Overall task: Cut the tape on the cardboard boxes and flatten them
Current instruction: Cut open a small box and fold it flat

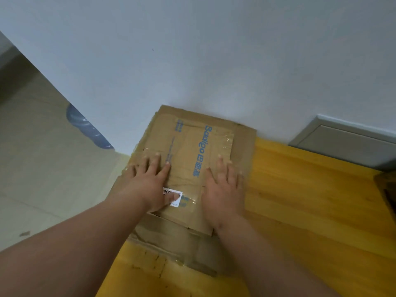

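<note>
Because the collapsed cardboard box [199, 151] would likely spring back up, we press our left hand [147, 181] and right hand [222, 185] palm-down on it, fingers [158, 161] spread and gripping nothing, flat atop the cardboard stack [171, 239] on the yellow table [310, 200] against the wall [214, 61].

The left hand [147, 185] hides part of the white label [174, 195], its print blurred. A dark thing [387, 189] is cut off at right

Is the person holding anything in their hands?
Nothing is gripped. Left hand and right hand lie open, palms flat on the flattened cardboard box.
</note>
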The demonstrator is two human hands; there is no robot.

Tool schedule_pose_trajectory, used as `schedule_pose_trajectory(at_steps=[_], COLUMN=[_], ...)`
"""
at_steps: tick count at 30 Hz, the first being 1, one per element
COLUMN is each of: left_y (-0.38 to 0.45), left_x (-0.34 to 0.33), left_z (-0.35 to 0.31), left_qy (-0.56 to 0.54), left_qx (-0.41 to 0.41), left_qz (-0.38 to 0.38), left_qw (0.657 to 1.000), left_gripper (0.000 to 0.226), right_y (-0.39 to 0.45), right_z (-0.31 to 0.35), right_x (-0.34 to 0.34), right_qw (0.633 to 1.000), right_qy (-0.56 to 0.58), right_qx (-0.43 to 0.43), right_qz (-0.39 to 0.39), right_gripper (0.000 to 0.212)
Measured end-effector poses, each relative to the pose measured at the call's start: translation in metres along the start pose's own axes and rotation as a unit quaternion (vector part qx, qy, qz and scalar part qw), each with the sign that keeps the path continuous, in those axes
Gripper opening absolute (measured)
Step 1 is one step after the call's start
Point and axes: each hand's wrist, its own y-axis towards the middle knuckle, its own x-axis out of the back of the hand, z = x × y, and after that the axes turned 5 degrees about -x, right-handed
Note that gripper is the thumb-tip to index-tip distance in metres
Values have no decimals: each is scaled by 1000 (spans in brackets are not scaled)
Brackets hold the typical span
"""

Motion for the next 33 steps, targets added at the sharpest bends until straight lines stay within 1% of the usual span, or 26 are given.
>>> schedule_pose_trajectory(at_steps=[2, 3, 5, 7, 9, 13, 15, 16, 18, 20, 22, 27, 33], left_y=[2, 3, 6, 9, 11, 11, 8, 6, -1, -8, -16, -36, -64], left_x=[-1, 0, 2, 2, 2, 8, 13, 16, 24, 33, 43, 72, 106], left_z=[1, 0, -3, -7, -10, -15, -17, -18, -22, -32, -50, -114, -228], left_qy=[57, 79, 93, 85, 88, 101, 107, 108, 103, 97, 103, 165, 181], left_qx=[-37, -64, -102, -101, -92, -83, -79, -80, -94, -116, -130, -163, -206], left_qz=[-19, -17, 12, 55, 81, 96, 92, 80, 25, -41, -76, -122, -156], left_qw=[998, 995, 990, 990, 989, 987, 987, 988, 990, 988, 983, 965, 949], left_gripper=[93, 87, 77, 73, 74, 75, 77, 78, 79, 79, 74, 70, 73], right_y=[-1, -2, -5, -5, -3, 2, 1, -1, -9, -21, -33, -66, -128], right_z=[1, 2, 1, -2, -4, -3, -5, -7, -15, -28, -44, -95, -201], right_x=[-7, -10, -19, -28, -32, -31, -24, -20, -10, 0, 10, 39, 88], right_qw=[998, 996, 995, 994, 993, 991, 992, 993, 996, 998, 999, 1000, 996], right_qy=[-20, -29, -40, -47, -50, -56, -56, -51, -29, -5, 8, 17, 22], right_qx=[62, 78, 78, 67, 60, 58, 69, 75, 76, 60, 40, 4, -75], right_qz=[4, 16, 49, 72, 86, 105, 95, 79, 41, 12, 0, -11, -46], right_gripper=[63, 66, 74, 78, 79, 80, 78, 75, 67, 63, 61, 58, 58])
